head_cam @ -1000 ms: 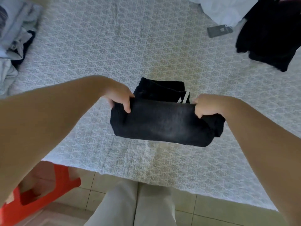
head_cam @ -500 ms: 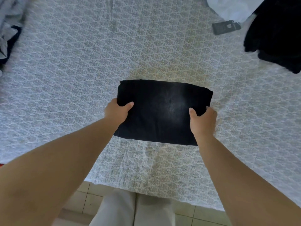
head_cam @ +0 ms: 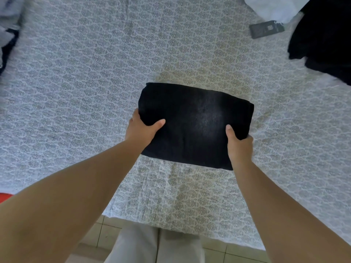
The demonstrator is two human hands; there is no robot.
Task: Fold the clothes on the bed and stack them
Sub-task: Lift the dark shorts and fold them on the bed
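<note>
1. Since a second ago the dark garment (head_cam: pixel 195 126) has gone from a hanging roll with a loose tail behind it to a flat rectangle lying on the bed (head_cam: pixel 95 82), both hands travelling forward with it
2. Left hand (head_cam: pixel 141 130) pinches the garment's left edge, thumb on top, fingers tucked beneath
3. Right hand (head_cam: pixel 239 141) grips the right edge likewise, thumb over, fingers hidden under the cloth
4. Beyond the right hand, well apart, lie a dark clothes heap (head_cam: pixel 322 38), white cloth (head_cam: pixel 275 8) and a grey tag (head_cam: pixel 266 29)
5. Folding of this piece looks finished; I judge carrying it to a stack comes next
</note>
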